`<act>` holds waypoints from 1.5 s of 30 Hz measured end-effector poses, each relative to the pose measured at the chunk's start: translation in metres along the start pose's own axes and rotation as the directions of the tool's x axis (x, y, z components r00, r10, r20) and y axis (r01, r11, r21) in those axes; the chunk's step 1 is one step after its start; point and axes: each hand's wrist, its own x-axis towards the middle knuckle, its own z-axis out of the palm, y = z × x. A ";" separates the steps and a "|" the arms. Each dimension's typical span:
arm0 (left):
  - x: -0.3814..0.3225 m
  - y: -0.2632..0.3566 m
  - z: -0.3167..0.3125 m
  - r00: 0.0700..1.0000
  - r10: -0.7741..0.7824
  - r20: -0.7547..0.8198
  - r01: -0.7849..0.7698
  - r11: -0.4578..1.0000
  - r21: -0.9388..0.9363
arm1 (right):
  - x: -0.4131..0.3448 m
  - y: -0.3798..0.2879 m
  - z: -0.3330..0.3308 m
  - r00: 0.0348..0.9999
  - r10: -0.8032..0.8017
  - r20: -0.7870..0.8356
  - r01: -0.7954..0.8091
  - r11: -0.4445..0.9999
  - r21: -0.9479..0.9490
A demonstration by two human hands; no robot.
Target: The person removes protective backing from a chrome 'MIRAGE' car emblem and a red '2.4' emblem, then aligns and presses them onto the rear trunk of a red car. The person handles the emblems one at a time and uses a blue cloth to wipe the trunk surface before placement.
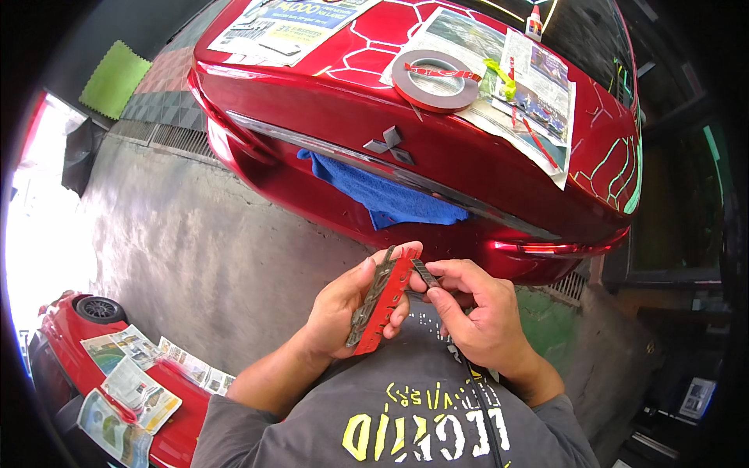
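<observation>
My left hand (pixel 330 313) grips a flat, dark lettered car badge (pixel 364 313) in front of my chest. Along the badge's right side runs a strip of red-backed adhesive tape (pixel 383 313) with cut-outs in it. Between the thumb and fingers of my right hand (pixel 483 310) is a dark snap-off cutter blade (pixel 423 272). Its upper end is close to the top of the red strip; whether they touch I cannot tell. Some right fingertips are hidden behind the hand.
Ahead is a red car's trunk lid (pixel 292 93) with a three-diamond emblem (pixel 391 145). A blue cloth (pixel 374 190) hangs below it. Newspaper (pixel 553 82), a tape roll (pixel 404 85) and a small glue bottle (pixel 533 26) lie on top. Another red car (pixel 184 424) stands lower left.
</observation>
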 end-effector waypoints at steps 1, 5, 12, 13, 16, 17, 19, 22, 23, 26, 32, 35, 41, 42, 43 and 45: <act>-0.001 -0.001 0.001 1.000 0.004 -0.016 -0.004 1.000 0.031 | 0.000 0.001 0.000 1.000 -0.003 -0.003 0.003 1.000 -0.009; -0.001 -0.005 0.000 1.000 0.010 -0.020 -0.009 0.998 0.064 | -0.001 0.006 0.000 0.999 -0.040 -0.006 0.040 0.999 -0.023; -0.001 -0.010 0.000 0.999 0.021 -0.045 -0.014 0.987 0.158 | -0.008 0.006 -0.003 1.000 -0.024 -0.019 0.023 0.999 -0.047; -0.002 -0.011 0.001 0.998 0.024 -0.054 -0.014 0.986 0.169 | -0.010 0.006 -0.003 1.000 -0.014 -0.020 0.013 0.999 -0.041; -0.003 -0.012 0.002 0.999 0.010 -0.044 -0.003 0.989 0.147 | -0.014 0.008 -0.003 1.000 0.012 -0.016 -0.012 1.000 -0.010; -0.003 -0.013 0.003 0.999 0.012 -0.045 -0.004 0.986 0.164 | -0.015 0.010 -0.002 0.999 -0.019 -0.031 0.018 1.000 -0.011; -0.003 -0.014 0.003 0.999 0.017 -0.048 -0.008 0.980 0.198 | -0.016 0.019 0.001 0.995 -0.080 -0.058 0.079 0.997 -0.015; -0.003 -0.015 0.006 0.997 0.020 -0.070 -0.002 0.968 0.252 | -0.017 0.022 0.003 0.979 -0.177 -0.101 0.170 0.983 -0.072; -0.004 -0.015 0.008 0.995 0.045 -0.089 -0.012 0.938 0.346 | -0.016 0.023 0.003 0.970 -0.219 -0.106 0.207 0.972 -0.112; -0.004 -0.016 0.013 0.978 0.194 -0.071 -0.098 0.740 0.665 | -0.012 0.031 0.003 0.943 -0.314 -0.114 0.290 0.939 -0.187; -0.008 -0.013 0.038 0.924 0.362 0.120 -0.217 0.238 0.947 | -0.017 0.087 0.008 0.950 -0.264 -0.166 0.275 0.961 0.043; -0.008 -0.017 0.025 0.960 0.279 -0.002 -0.133 0.465 0.875 | -0.017 0.091 0.014 0.946 -0.275 -0.173 0.305 0.935 0.182; -0.005 -0.019 0.021 0.978 0.139 -0.158 -0.026 0.824 0.566 | -0.014 0.093 0.015 0.962 -0.252 -0.107 0.273 0.894 0.354; -0.005 -0.019 0.020 0.977 0.144 -0.157 -0.031 0.825 0.564 | -0.013 0.094 0.015 0.958 -0.269 -0.102 0.287 0.899 0.331; -0.006 -0.019 0.020 0.977 0.134 -0.164 -0.018 0.826 0.564 | -0.012 0.097 0.014 0.953 -0.285 -0.097 0.301 0.902 0.308; -0.006 -0.018 0.019 0.978 0.113 -0.177 0.006 0.826 0.564 | -0.012 0.100 0.014 0.955 -0.285 -0.081 0.296 0.907 0.299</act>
